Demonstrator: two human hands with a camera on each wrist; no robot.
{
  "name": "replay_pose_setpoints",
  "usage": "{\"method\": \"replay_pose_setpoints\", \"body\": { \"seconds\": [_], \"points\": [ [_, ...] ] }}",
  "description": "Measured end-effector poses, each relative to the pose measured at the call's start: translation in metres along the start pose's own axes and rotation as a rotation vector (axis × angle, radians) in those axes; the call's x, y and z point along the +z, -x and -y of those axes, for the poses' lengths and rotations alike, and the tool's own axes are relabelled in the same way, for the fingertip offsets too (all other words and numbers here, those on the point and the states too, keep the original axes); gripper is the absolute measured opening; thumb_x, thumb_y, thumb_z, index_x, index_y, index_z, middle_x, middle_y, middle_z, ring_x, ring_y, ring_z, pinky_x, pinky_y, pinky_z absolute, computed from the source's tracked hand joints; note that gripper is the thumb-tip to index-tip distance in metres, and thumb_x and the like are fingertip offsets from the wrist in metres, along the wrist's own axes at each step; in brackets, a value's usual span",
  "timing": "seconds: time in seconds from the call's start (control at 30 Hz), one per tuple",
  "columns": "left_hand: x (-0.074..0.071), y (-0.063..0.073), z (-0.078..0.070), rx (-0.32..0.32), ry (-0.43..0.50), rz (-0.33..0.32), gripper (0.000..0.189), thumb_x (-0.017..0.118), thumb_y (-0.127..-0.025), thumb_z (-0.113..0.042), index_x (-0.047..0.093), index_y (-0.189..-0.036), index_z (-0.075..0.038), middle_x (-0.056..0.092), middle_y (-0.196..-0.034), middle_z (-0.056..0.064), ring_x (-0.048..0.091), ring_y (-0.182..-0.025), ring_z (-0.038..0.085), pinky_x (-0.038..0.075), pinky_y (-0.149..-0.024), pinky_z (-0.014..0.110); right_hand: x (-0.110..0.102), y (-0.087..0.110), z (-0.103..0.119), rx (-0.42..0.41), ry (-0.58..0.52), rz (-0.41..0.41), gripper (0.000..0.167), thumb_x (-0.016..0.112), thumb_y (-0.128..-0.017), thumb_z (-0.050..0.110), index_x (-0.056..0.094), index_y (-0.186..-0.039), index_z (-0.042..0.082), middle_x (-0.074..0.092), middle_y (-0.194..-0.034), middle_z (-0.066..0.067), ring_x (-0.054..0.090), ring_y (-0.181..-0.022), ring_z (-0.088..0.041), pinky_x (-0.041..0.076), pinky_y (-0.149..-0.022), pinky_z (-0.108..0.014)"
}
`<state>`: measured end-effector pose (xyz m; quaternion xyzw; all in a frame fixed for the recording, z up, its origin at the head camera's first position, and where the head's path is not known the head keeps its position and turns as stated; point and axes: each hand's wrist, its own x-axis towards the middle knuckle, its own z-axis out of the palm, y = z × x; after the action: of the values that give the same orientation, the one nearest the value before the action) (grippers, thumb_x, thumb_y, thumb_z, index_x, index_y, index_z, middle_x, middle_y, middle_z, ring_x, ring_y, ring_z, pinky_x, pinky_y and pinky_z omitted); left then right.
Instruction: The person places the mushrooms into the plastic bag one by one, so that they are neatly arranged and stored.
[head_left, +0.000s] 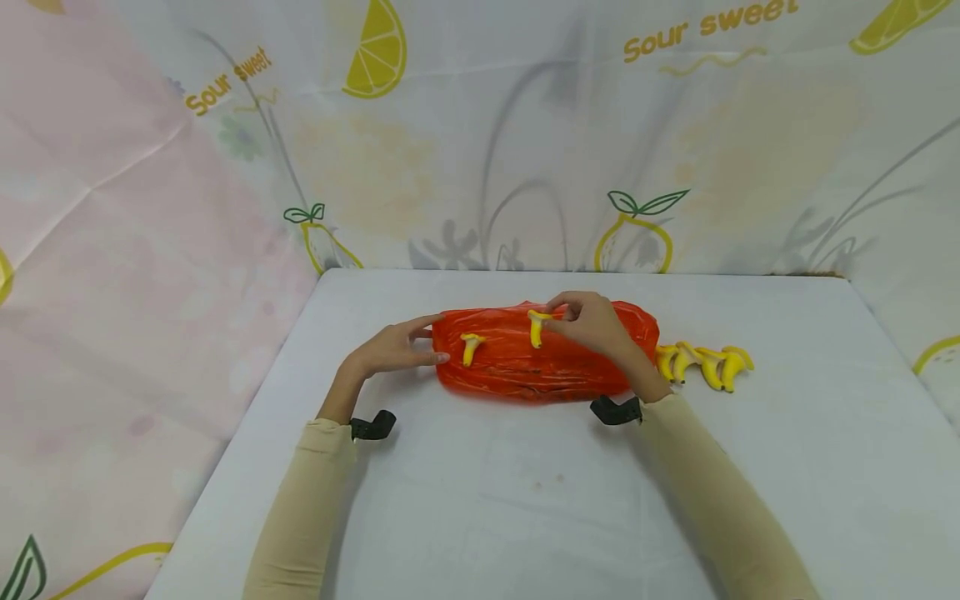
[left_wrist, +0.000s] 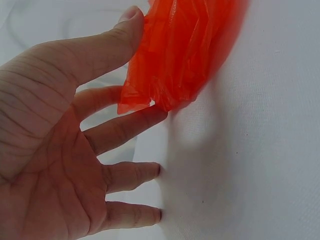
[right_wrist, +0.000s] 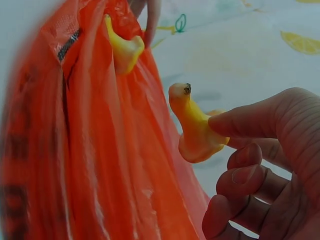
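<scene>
A red plastic bag point(head_left: 570, 367) lies lengthwise on the table, wrinkled and with dark print in the right wrist view. At its left end my left hand point(head_left: 393, 348) rests with fingers spread and fairly straight. In the left wrist view, the thumb and first fingers touch the red bag point(left_wrist: 175, 50) at its end. My right hand point(head_left: 592, 321) pinches a small yellow toy banana bunch point(right_wrist: 197, 125) between thumb and finger, over the bag. Another toy banana bunch point(head_left: 470, 348) lies on the bag's left part.
Several more toy banana bunches point(head_left: 712, 367) sit in a row on the white table point(head_left: 525, 500), right of the bag. Behind the table hangs a fabric backdrop point(head_left: 450, 150) with lemon prints. Both wrists carry a black camera mount point(head_left: 373, 426).
</scene>
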<state>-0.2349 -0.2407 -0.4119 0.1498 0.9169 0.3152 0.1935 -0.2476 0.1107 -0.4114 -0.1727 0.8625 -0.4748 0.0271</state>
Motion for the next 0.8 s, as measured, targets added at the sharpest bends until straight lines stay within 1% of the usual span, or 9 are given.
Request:
{"method": "replay_pose_setpoints", "body": {
  "seconds": [0.23,0.43,0.6,0.8],
  "points": [
    [-0.001,0.0,-0.001,-0.001,-0.003,0.004,0.086,0.072,-0.084,-0.052,0.033,-0.155,-0.024,0.051,-0.144,0.015,0.045,-0.131,0.036,0.043,-0.099,0.058,0.018,-0.009,0.005,0.016,0.026,0.016,0.015,0.074,-0.088,0.023,0.073,-0.1,0.013,0.044,-0.062,-0.004,0.042,-0.054,-0.021,0.031,-0.048,-0.028],
    [-0.002,0.001,-0.002,-0.009,-0.004,0.009,0.086,0.072,-0.084,-0.052,0.033,-0.155,-0.024,0.051,-0.144,0.015,0.045,-0.131,0.036,0.044,-0.099,0.057,0.036,-0.015,0.011,0.037,0.042,0.04,0.019,0.073,-0.089,0.026,0.073,-0.104,0.014,0.041,-0.06,-0.003,0.041,-0.054,-0.021,0.031,-0.048,-0.028],
    [-0.001,0.0,-0.001,-0.013,0.003,0.012,0.086,0.072,-0.085,-0.051,0.033,-0.155,-0.023,0.05,-0.144,0.015,0.044,-0.132,0.036,0.044,-0.099,0.056,0.051,-0.02,0.014,0.039,0.088,0.04,0.017,0.073,-0.089,0.026,0.074,-0.102,0.016,0.047,-0.063,-0.004,0.044,-0.055,-0.02,0.033,-0.048,-0.027],
    [-0.001,0.0,-0.001,-0.011,0.013,0.011,0.086,0.073,-0.084,-0.052,0.033,-0.155,-0.023,0.049,-0.145,0.015,0.043,-0.133,0.036,0.042,-0.1,0.058,0.064,-0.022,0.016,0.035,0.133,0.044,0.018,0.073,-0.088,0.028,0.074,-0.102,0.017,0.053,-0.069,-0.003,0.048,-0.056,-0.019,0.037,-0.049,-0.027]
  ]
}}
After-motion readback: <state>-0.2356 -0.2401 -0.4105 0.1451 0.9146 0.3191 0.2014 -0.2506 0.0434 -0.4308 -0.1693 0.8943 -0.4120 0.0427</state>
